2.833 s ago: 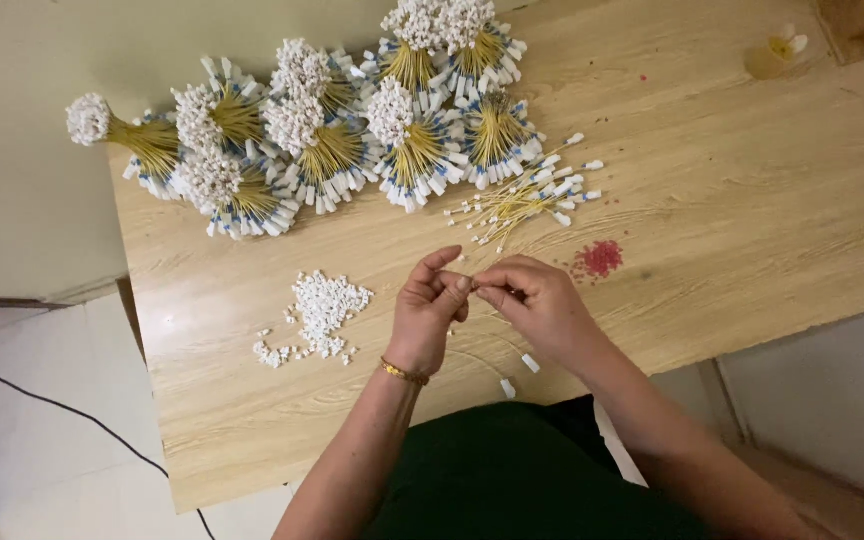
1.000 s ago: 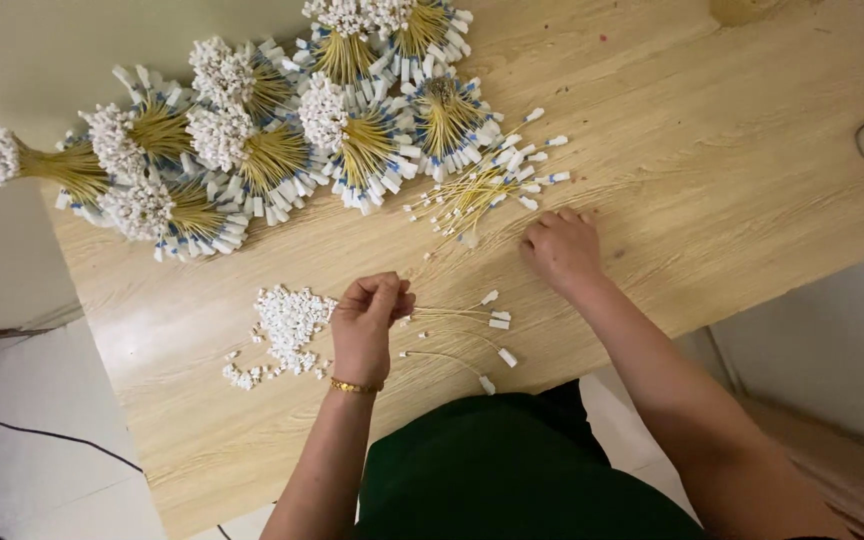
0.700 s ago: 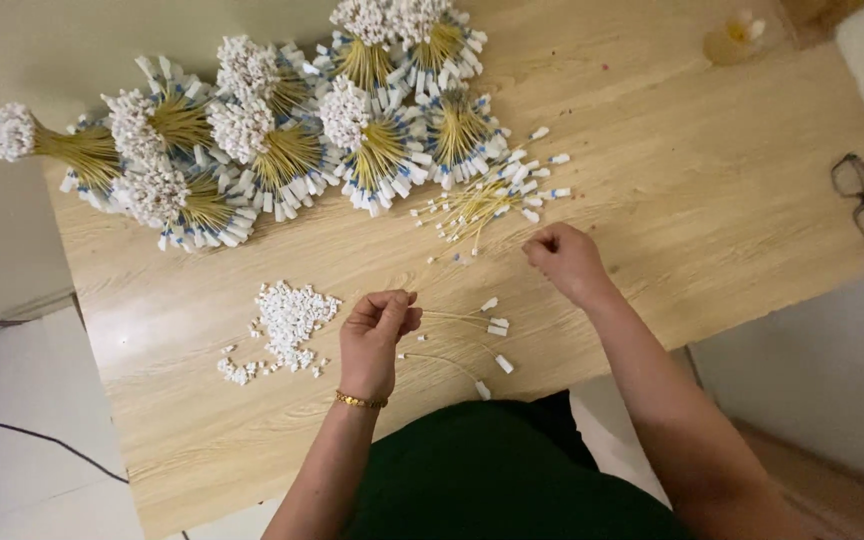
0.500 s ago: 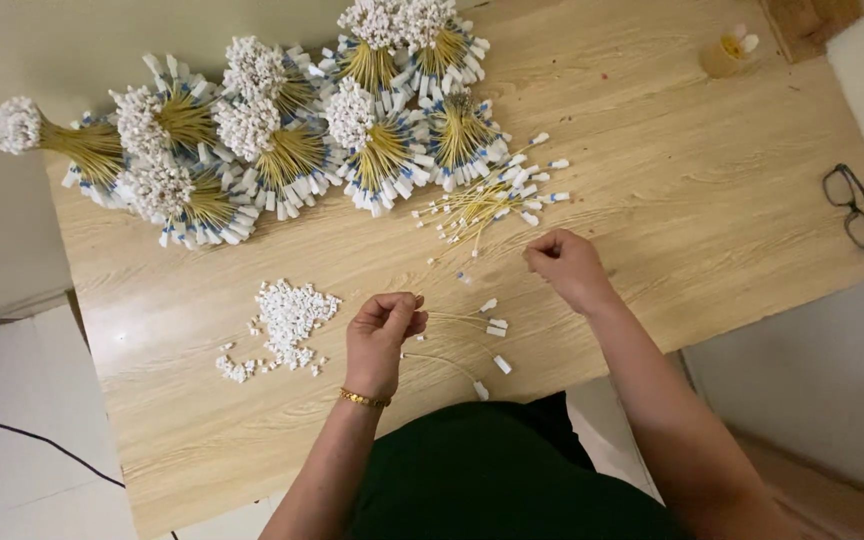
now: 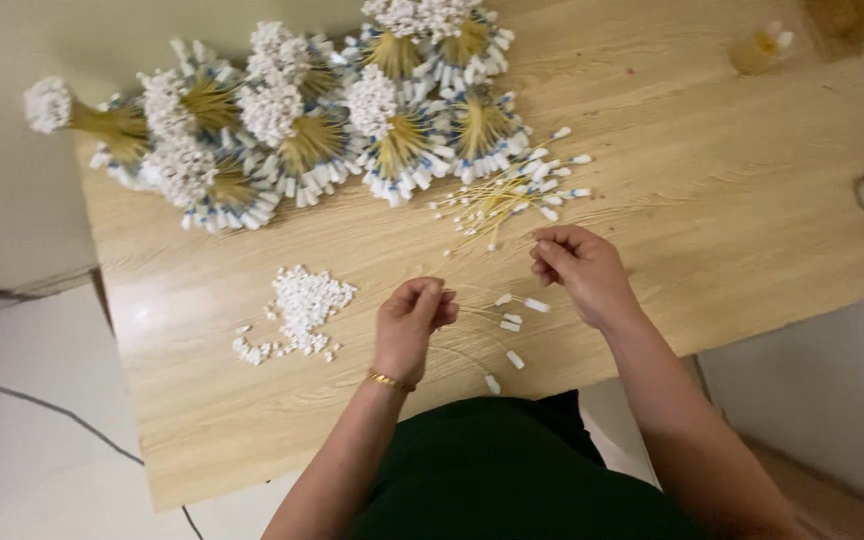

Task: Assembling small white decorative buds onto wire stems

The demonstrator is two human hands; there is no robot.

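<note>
We worked thin yellow stalks [image 5: 482, 322] on the bench [image 5: 712, 210]

Left hand [image 5: 410, 325] pinched closed on stalks beside the white bead pile [image 5: 302, 300]; right hand [image 5: 582, 270] curled closed just past them, its hold unclear, keeping loose stalks within reach

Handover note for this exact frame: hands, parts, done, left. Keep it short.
Left hand: curled shut near the table's front edge, apparently pinching thin yellow sticks; the grip is too small to confirm.
Right hand: fingers pinched together beside the loose pile of white-tipped yellow sticks; contents unclear.
Parts: small white caps heaped left of the hands; a few capped sticks lie between the hands.
Done: bundles of capped sticks stacked at the far edge of the wooden table.
Left: the loose pile.
</note>
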